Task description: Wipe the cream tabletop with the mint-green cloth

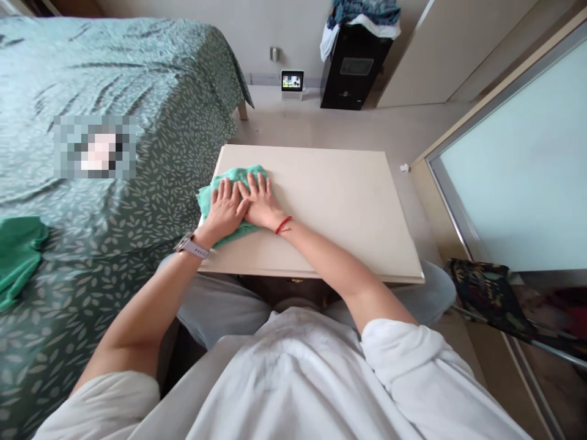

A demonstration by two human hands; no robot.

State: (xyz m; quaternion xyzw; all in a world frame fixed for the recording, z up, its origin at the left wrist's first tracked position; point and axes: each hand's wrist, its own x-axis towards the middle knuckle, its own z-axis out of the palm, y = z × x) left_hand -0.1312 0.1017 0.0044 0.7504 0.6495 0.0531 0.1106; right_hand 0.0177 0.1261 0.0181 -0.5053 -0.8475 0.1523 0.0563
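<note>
A green cloth (238, 175) lies crumpled on the left end of a pale tabletop (334, 208), part of it reaching past the table's left edge. My left hand (224, 211) rests flat on the cloth, fingers stretched forward and a little spread. Beside it, my right hand (261, 205) also presses flat on the cloth with its fingers apart. The two hands touch or overlap near the left thumb. Beneath the palms the cloth is hidden.
To the left stands a bed with a green leaf-patterned sheet (178, 140), bearing another green cloth (21, 253). A small lit screen (292, 82) and a black cabinet (353, 67) topped with clothes are at the wall. Frosted sliding panels (518, 153) line the right.
</note>
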